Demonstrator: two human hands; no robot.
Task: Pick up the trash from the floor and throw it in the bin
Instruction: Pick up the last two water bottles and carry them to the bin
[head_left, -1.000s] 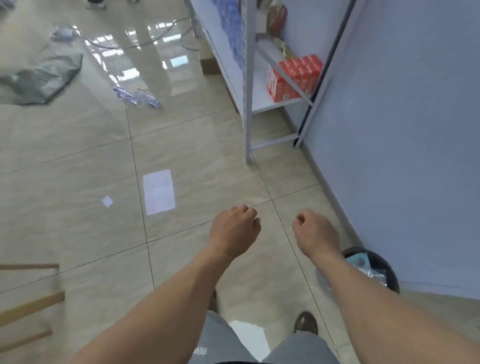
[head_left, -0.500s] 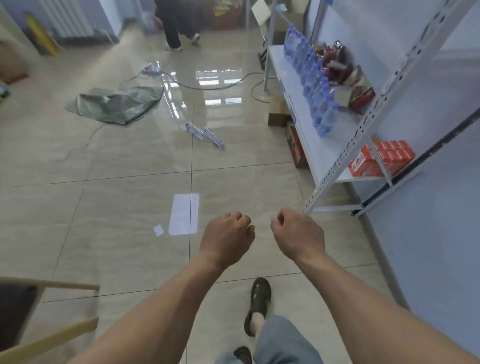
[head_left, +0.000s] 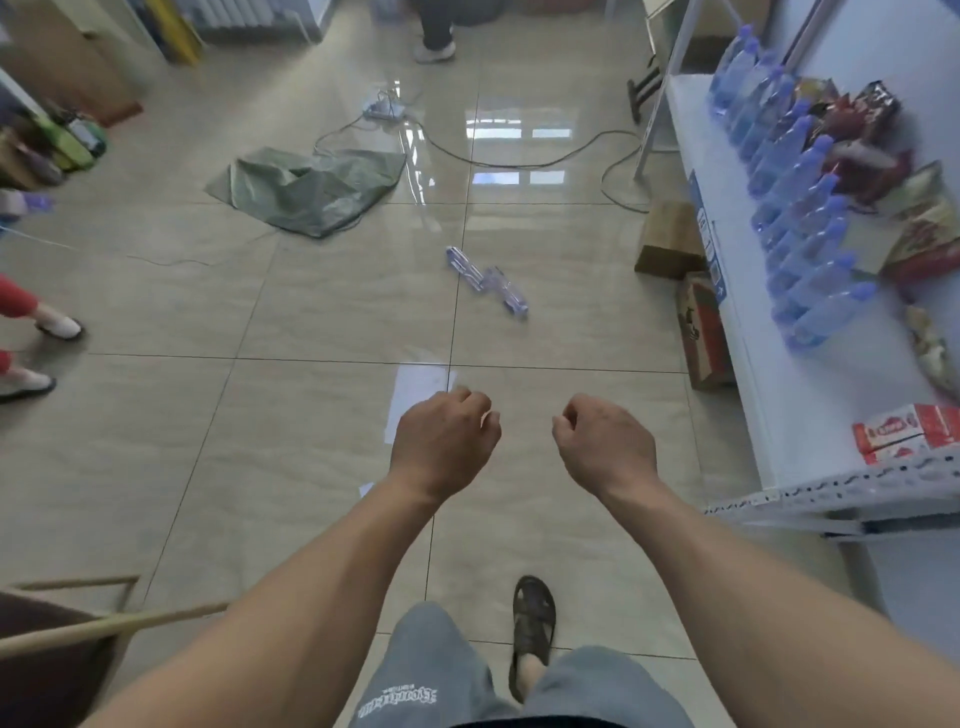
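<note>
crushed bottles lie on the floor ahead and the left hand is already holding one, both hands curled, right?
Not quite. In the head view the left hand holds nothing; it is curled but empty, like the right hand. The crushed bottles do lie on the floor ahead, untouched.

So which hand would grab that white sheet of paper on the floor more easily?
Probably the left hand. It hangs directly over the white paper sheet, partly covering it, while the right hand sits off to the side over bare tile. Both hands are loosely curled and empty.
</note>
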